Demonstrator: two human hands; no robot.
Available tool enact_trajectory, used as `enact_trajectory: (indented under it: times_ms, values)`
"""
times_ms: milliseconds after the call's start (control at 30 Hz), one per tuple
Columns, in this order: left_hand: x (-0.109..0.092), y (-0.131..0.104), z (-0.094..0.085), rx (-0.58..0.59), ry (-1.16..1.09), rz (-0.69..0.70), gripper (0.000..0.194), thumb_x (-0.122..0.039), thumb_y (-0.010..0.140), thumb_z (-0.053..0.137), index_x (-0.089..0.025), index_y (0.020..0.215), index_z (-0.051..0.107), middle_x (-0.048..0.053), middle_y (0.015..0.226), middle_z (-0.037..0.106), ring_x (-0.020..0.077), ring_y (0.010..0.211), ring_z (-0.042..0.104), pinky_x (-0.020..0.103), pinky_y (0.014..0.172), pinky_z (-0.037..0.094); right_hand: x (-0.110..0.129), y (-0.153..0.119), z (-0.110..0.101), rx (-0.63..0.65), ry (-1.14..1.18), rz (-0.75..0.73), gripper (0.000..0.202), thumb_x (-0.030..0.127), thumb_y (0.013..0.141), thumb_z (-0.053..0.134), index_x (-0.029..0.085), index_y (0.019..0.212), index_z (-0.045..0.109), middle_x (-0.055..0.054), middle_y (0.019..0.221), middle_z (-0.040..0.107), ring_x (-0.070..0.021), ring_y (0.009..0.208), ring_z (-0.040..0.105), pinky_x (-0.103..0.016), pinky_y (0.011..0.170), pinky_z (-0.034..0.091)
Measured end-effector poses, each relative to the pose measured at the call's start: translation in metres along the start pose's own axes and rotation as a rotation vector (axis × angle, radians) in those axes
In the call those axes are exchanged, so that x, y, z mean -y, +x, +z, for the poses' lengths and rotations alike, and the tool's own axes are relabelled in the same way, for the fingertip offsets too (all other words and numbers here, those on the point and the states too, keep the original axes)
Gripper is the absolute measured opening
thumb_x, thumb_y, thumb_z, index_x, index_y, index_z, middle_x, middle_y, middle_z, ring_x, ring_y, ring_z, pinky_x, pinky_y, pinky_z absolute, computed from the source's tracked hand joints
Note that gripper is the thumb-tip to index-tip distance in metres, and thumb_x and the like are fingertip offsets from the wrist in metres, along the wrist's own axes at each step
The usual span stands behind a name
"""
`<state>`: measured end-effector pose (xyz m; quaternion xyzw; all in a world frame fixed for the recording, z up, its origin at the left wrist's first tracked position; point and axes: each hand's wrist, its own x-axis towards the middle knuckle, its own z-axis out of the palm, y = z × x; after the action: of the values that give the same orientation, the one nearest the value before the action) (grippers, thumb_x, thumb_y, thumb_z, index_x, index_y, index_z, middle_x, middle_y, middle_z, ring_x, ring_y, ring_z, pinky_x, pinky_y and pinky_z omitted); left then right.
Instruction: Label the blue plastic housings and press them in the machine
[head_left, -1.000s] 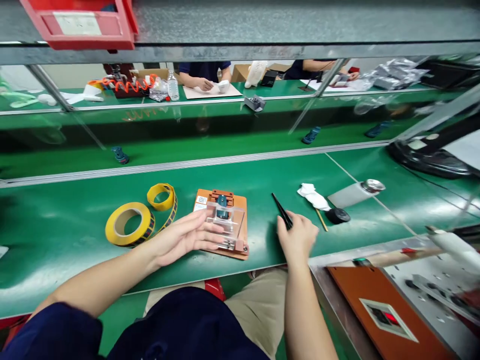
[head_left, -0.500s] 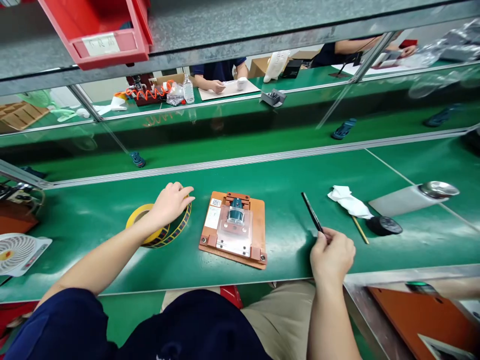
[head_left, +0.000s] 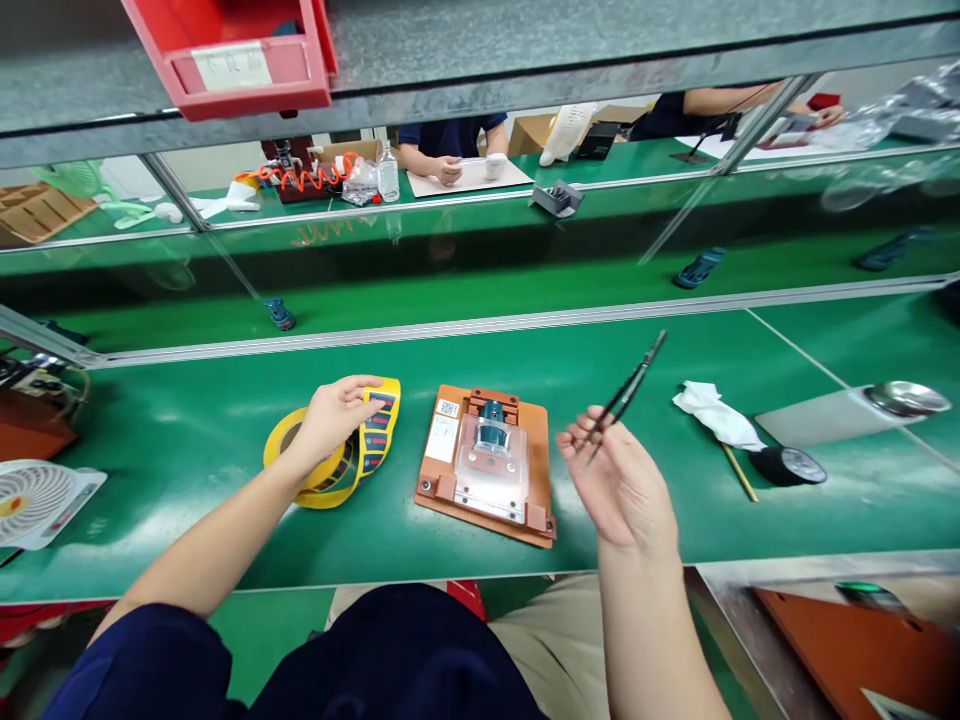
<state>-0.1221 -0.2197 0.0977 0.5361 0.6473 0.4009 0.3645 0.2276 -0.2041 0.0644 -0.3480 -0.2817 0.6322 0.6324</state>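
My left hand point(head_left: 334, 418) pinches the raised end of a yellow label strip point(head_left: 369, 462) with dark rectangular labels. The strip comes off a yellow label roll point(head_left: 279, 440) lying under that hand. In my right hand point(head_left: 626, 485) are dark tweezers point(head_left: 636, 380), tips pointing up and away, over the bench. Between my hands lies an orange-brown fixture point(head_left: 534, 440) with a clear plate point(head_left: 480, 480) and a QR sticker. A dark teal cylindrical part point(head_left: 493, 428) sits in the fixture; neither hand touches it.
To the right are a crumpled white tissue point(head_left: 716, 412), a thin stick point(head_left: 741, 474), a black round-ended object point(head_left: 787, 466) and a grey bottle point(head_left: 832, 412) on its side. A white fan point(head_left: 45, 505) stands left. A red bin point(head_left: 247, 75) hangs overhead. Co-workers sit beyond the clear partition.
My left hand has raised the strip's end, which now stands up with its labels showing. My right hand has moved left and turned palm up, swinging the tweezers' tips up and to the right.
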Motion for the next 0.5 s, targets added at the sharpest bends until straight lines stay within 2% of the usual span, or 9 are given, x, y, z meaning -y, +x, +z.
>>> enact_trajectory:
  times_ms: [100,267,367,500]
  values:
    - [0.006,-0.017,0.005,-0.069,-0.297,-0.076,0.059,-0.046,0.066,0.088,-0.014,0.111,0.071,0.012,0.096,0.077,0.0256,0.090,0.074,0.031,0.077,0.058,-0.012,0.003,0.048,0.207,-0.096,0.100,0.029,0.039,0.075,0.086,0.025,0.097,0.072,-0.001,0.089,0.067,-0.0132,0.080,0.064,-0.027,0.077,0.058]
    - [0.008,-0.031,0.010,-0.171,-0.438,-0.171,0.052,-0.044,0.056,0.093,-0.013,0.093,0.073,0.012,0.090,0.078,0.0258,0.081,0.074,0.033,0.072,0.060,-0.031,0.012,0.112,0.463,-0.216,0.148,0.027,0.034,0.076,0.087,0.024,0.094,0.069,-0.003,0.095,0.073,-0.0171,0.088,0.071,-0.033,0.087,0.059]
    - [0.003,-0.037,0.008,-0.260,-0.429,-0.195,0.044,-0.043,0.053,0.091,-0.014,0.080,0.073,0.010,0.080,0.077,0.0250,0.074,0.073,0.031,0.067,0.059,-0.038,0.018,0.134,0.501,-0.250,0.155,0.031,0.036,0.073,0.088,0.022,0.092,0.068,-0.004,0.094,0.075,-0.0186,0.090,0.072,-0.036,0.089,0.060]
    - [-0.004,-0.044,0.003,-0.291,-0.283,-0.151,0.032,-0.042,0.059,0.086,-0.015,0.071,0.073,0.007,0.075,0.075,0.0230,0.073,0.071,0.028,0.065,0.057,-0.045,0.022,0.147,0.521,-0.304,0.171,0.034,0.038,0.070,0.090,0.021,0.090,0.068,-0.003,0.091,0.075,-0.0175,0.084,0.071,-0.036,0.086,0.060]
